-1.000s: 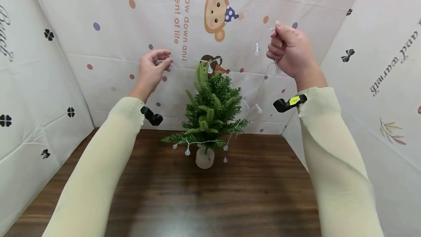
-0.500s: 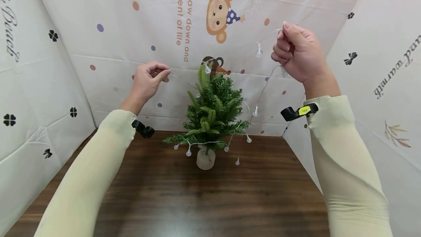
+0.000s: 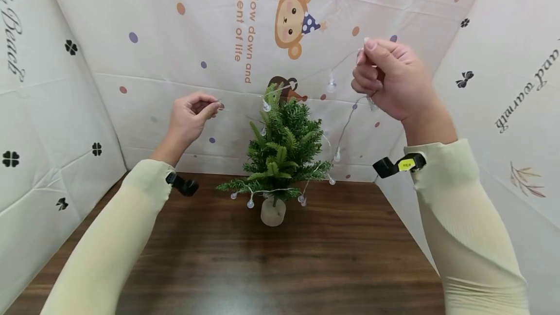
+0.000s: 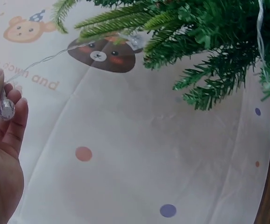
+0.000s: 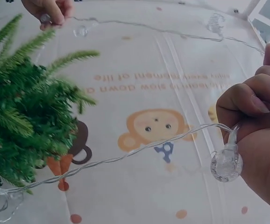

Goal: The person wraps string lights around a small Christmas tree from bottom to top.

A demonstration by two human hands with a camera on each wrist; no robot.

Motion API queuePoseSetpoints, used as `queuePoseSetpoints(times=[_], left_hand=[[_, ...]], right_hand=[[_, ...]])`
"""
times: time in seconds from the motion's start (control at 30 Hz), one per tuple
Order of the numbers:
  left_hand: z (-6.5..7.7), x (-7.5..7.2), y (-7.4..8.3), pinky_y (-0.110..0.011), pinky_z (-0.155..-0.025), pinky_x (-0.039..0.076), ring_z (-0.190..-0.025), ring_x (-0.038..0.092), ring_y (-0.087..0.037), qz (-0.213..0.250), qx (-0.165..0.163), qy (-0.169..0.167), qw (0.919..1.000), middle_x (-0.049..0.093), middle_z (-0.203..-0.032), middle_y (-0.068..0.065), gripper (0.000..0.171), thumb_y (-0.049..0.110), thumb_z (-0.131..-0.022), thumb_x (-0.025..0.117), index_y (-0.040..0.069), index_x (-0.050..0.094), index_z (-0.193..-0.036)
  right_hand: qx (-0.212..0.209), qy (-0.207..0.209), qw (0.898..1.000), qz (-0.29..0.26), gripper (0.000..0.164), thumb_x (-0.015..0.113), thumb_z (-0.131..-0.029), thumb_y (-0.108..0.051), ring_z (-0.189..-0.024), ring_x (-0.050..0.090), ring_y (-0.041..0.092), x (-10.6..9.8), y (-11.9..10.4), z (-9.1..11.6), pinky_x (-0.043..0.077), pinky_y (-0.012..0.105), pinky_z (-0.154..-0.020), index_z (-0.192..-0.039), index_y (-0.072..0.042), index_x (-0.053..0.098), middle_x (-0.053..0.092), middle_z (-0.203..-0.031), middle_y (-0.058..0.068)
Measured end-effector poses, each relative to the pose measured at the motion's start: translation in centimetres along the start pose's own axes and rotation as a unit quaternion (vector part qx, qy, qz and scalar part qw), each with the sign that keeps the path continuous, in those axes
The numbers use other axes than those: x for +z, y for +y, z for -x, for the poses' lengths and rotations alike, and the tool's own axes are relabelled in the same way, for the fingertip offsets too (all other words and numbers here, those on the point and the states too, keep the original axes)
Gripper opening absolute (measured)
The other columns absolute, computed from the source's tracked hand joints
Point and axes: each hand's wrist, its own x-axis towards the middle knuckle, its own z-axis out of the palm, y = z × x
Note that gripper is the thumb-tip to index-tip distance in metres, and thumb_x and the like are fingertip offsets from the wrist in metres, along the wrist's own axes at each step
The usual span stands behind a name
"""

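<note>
A small green artificial Christmas tree [image 3: 286,147] stands upright on a round pale base [image 3: 273,213]. Clear string lights with globe bulbs wind along its lower branches and over its right side. To the left of the treetop, my left hand [image 3: 185,118] pinches the wire between thumb and fingers; a clear bulb [image 4: 6,109] hangs at its fingertips in the left wrist view. Higher up on the right, my right hand [image 3: 389,79] grips the string lights [image 5: 139,150] with curled fingers, one bulb [image 5: 226,164] dangling beside its palm. Wire spans between both hands near the treetop.
The tree sits on a dark wooden tabletop [image 3: 262,266]. Behind it rises a white printed cloth wall [image 3: 166,52] with cartoon animals and dots. Similar cloth walls [image 3: 48,125] close in the left and right sides.
My left hand has moved down and left, drawing the wire with it. The right hand rose slightly right, then came back left and lower. A bulb hanging beside the base has swung back left.
</note>
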Motion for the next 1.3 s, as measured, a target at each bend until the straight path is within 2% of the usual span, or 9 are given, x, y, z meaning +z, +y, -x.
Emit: queuePoseSetpoints(times=[0.13, 0.3, 0.43, 0.63, 0.77, 0.9, 1.07, 1.17, 1.3], left_hand=[[0.3, -0.3, -0.5, -0.016, -0.074, 0.058, -0.078, 0.071, -0.003, -0.015, -0.013, 0.020, 0.9996, 0.075, -0.088, 0.008, 0.022, 0.013, -0.097, 0.072, -0.006, 0.073, -0.106], [0.8, -0.7, -1.2, -0.016, -0.072, 0.057, -0.078, 0.070, -0.005, -0.024, -0.014, 0.044, 0.9986, 0.073, -0.085, 0.009, 0.021, 0.012, -0.096, 0.073, -0.006, 0.072, -0.106], [1.7, -1.1, -1.4, -0.015, -0.073, 0.056, -0.080, 0.070, -0.006, -0.019, -0.017, 0.045, 0.9986, 0.073, -0.086, 0.009, 0.019, 0.012, -0.096, 0.072, -0.005, 0.072, -0.105], [3.6, -1.5, -1.8, -0.017, -0.071, 0.055, -0.081, 0.068, -0.009, 0.008, -0.010, 0.014, 0.9998, 0.074, -0.093, 0.002, 0.020, 0.013, -0.096, 0.073, -0.005, 0.073, -0.105], [4.8, -1.6, -1.9, -0.015, -0.070, 0.054, -0.086, 0.068, -0.009, 0.027, -0.002, -0.008, 0.9996, 0.074, -0.100, -0.001, 0.016, 0.009, -0.096, 0.071, -0.004, 0.073, -0.106], [5.8, -1.6, -2.0, -0.016, -0.067, 0.054, -0.084, 0.068, -0.009, 0.040, -0.001, -0.023, 0.9989, 0.076, -0.103, 0.001, 0.013, 0.006, -0.096, 0.070, -0.003, 0.074, -0.105], [6.6, -1.4, -2.2, -0.016, -0.073, 0.056, -0.087, 0.070, -0.009, 0.071, 0.005, -0.044, 0.9965, 0.075, -0.104, -0.005, 0.013, 0.001, -0.096, 0.068, -0.008, 0.072, -0.105], [7.0, -1.4, -2.2, -0.016, -0.072, 0.056, -0.085, 0.068, -0.009, 0.069, 0.018, -0.052, 0.9961, 0.073, -0.101, -0.010, 0.012, -0.001, -0.096, 0.068, -0.009, 0.071, -0.104], [7.8, -1.3, -2.2, -0.017, -0.060, 0.049, -0.075, 0.060, -0.009, 0.033, 0.040, -0.067, 0.9964, 0.072, -0.096, -0.003, 0.010, -0.003, -0.095, 0.068, -0.007, 0.072, -0.103]], right_hand=[[0.007, -0.022, 1.000, 0.002, 0.032, 0.048, -0.109, -0.012, -0.053, 0.020, 0.018, 1.1, 0.6, 0.2, 0.014, 0.028, -0.056, -0.084, 0.002, 0.062, 0.030, -0.063, 0.005], [0.016, -0.024, 0.999, 0.030, 0.030, 0.050, -0.109, -0.012, -0.053, 0.021, 0.018, 2.0, 1.1, 0.7, 0.016, 0.030, -0.057, -0.087, 0.000, 0.066, 0.033, -0.063, 0.005], [0.021, -0.038, 0.998, 0.039, 0.028, 0.049, -0.109, -0.011, -0.053, 0.022, 0.019, 2.4, 1.2, 1.5, 0.017, 0.031, -0.057, -0.090, 0.001, 0.067, 0.034, -0.063, 0.004], [0.013, -0.081, 0.997, 0.004, 0.027, 0.045, -0.108, -0.002, -0.055, 0.024, 0.019, 2.7, 1.6, 3.0, 0.018, 0.032, -0.057, -0.095, 0.009, 0.065, 0.034, -0.064, 0.006], [0.007, -0.096, 0.995, 0.015, 0.028, 0.040, -0.108, 0.000, -0.055, 0.026, 0.019, 2.8, 1.9, 4.0, 0.019, 0.034, -0.058, -0.094, 0.009, 0.062, 0.033, -0.062, 0.007], [-0.002, -0.107, 0.994, 0.032, 0.031, 0.035, -0.108, 0.004, -0.057, 0.028, 0.020, 2.7, 2.1, 5.5, 0.020, 0.034, -0.059, -0.088, 0.008, 0.058, 0.031, -0.062, 0.006], [-0.033, -0.135, 0.990, 0.022, 0.032, 0.029, -0.106, 0.010, -0.059, 0.029, 0.020, 2.7, 2.8, 7.6, 0.022, 0.033, -0.056, -0.087, 0.009, 0.055, 0.031, -0.063, 0.006], [-0.053, -0.149, 0.987, 0.011, 0.033, 0.029, -0.105, 0.012, -0.060, 0.029, 0.019, 2.8, 3.4, 8.9, 0.022, 0.032, -0.055, -0.087, 0.009, 0.057, 0.031, -0.065, 0.006], [-0.066, -0.149, 0.986, 0.026, 0.034, 0.034, -0.102, 0.017, -0.061, 0.030, 0.018, 3.0, 4.0, 11.1, 0.023, 0.031, -0.052, -0.092, 0.008, 0.065, 0.032, -0.065, 0.006]])
